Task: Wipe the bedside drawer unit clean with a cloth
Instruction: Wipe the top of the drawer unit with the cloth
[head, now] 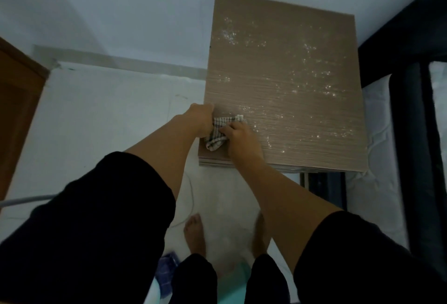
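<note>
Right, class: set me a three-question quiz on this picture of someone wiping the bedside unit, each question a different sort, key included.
1. True or false: both hands grip the checked cloth.
2. The cloth lies at which corner of the drawer unit's top? A) near left B) far right C) far left
3. Fill in: glistening ____ are scattered over the top.

Key: 1 true: left hand and right hand both hold it. 2 A. 3 droplets.

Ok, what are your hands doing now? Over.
Both hands, left and right, gripping checked cloth at drawer unit top's near-left corner. Glistening droplets across top. Nothing blocking.
</note>
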`<action>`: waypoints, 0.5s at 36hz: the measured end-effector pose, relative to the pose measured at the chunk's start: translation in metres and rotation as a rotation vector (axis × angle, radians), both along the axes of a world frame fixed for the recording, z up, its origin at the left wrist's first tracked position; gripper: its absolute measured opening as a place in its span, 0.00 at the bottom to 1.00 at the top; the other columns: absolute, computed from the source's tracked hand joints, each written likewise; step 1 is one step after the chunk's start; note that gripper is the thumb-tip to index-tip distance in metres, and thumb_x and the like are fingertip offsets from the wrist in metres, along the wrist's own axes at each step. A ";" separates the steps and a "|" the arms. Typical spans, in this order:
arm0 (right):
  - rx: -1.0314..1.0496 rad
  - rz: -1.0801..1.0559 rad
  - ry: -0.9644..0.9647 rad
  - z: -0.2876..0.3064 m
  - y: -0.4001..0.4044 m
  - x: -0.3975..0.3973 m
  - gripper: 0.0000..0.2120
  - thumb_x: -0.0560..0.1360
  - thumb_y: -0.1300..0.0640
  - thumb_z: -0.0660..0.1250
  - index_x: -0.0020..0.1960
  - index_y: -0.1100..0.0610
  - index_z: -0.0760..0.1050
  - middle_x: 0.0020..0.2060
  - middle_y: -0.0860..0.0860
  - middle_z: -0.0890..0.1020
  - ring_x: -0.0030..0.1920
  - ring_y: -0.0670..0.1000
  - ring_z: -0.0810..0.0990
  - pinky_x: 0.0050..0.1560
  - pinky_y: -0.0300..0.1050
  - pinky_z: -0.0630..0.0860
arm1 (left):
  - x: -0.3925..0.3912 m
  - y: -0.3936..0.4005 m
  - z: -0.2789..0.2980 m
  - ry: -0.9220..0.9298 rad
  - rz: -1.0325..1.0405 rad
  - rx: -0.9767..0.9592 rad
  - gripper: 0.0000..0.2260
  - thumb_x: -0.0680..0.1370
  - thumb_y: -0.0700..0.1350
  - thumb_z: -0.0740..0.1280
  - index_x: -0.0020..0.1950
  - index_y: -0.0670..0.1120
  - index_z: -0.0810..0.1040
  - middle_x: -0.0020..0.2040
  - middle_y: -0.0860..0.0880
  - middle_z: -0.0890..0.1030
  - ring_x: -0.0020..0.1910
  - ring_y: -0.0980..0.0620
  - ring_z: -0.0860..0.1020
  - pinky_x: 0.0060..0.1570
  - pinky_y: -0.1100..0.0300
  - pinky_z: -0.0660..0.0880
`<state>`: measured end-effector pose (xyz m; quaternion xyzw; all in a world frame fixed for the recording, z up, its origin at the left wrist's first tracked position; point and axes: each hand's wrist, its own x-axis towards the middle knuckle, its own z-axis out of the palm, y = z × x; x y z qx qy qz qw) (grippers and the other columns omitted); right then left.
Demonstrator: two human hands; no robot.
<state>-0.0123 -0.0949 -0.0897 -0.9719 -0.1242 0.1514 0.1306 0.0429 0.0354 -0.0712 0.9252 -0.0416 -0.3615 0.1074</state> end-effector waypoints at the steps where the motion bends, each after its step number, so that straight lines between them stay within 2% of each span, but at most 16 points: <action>1: -0.015 0.002 0.006 0.001 0.001 0.003 0.17 0.76 0.66 0.59 0.63 0.58 0.75 0.59 0.56 0.76 0.61 0.56 0.72 0.53 0.47 0.71 | 0.001 0.002 0.000 -0.002 0.016 -0.015 0.18 0.79 0.41 0.59 0.68 0.40 0.65 0.62 0.39 0.75 0.59 0.41 0.74 0.56 0.53 0.72; 5: -0.077 -0.001 0.001 0.014 0.006 0.024 0.16 0.76 0.66 0.58 0.62 0.60 0.73 0.57 0.58 0.77 0.57 0.57 0.75 0.52 0.47 0.72 | 0.011 0.011 0.001 -0.069 0.138 -0.054 0.18 0.80 0.39 0.58 0.71 0.39 0.65 0.64 0.38 0.74 0.61 0.41 0.74 0.57 0.55 0.72; 8: -0.047 -0.067 -0.021 0.031 0.004 0.053 0.16 0.75 0.66 0.59 0.62 0.61 0.72 0.57 0.58 0.76 0.56 0.57 0.75 0.53 0.46 0.72 | 0.023 0.009 0.009 -0.085 0.222 -0.067 0.25 0.80 0.36 0.58 0.76 0.41 0.56 0.69 0.37 0.70 0.66 0.39 0.71 0.60 0.53 0.71; 12: -0.053 -0.101 -0.098 0.047 -0.009 0.105 0.14 0.76 0.65 0.60 0.62 0.60 0.73 0.56 0.58 0.78 0.56 0.57 0.75 0.46 0.42 0.67 | 0.039 0.000 0.011 -0.095 0.279 -0.066 0.28 0.81 0.38 0.57 0.79 0.42 0.50 0.71 0.37 0.66 0.68 0.39 0.69 0.64 0.51 0.70; 15: -0.072 -0.102 -0.157 0.055 -0.015 0.151 0.13 0.78 0.62 0.59 0.61 0.60 0.73 0.56 0.57 0.78 0.54 0.55 0.76 0.44 0.41 0.66 | 0.058 -0.007 0.004 -0.077 0.292 -0.095 0.30 0.80 0.39 0.60 0.78 0.41 0.50 0.75 0.40 0.60 0.73 0.40 0.62 0.70 0.49 0.64; 18: -0.095 -0.077 -0.183 0.060 -0.014 0.198 0.13 0.78 0.63 0.59 0.62 0.60 0.74 0.58 0.59 0.77 0.56 0.58 0.76 0.49 0.46 0.73 | 0.079 -0.015 -0.002 -0.028 0.303 -0.047 0.35 0.79 0.40 0.62 0.79 0.42 0.43 0.79 0.43 0.47 0.78 0.42 0.51 0.75 0.46 0.57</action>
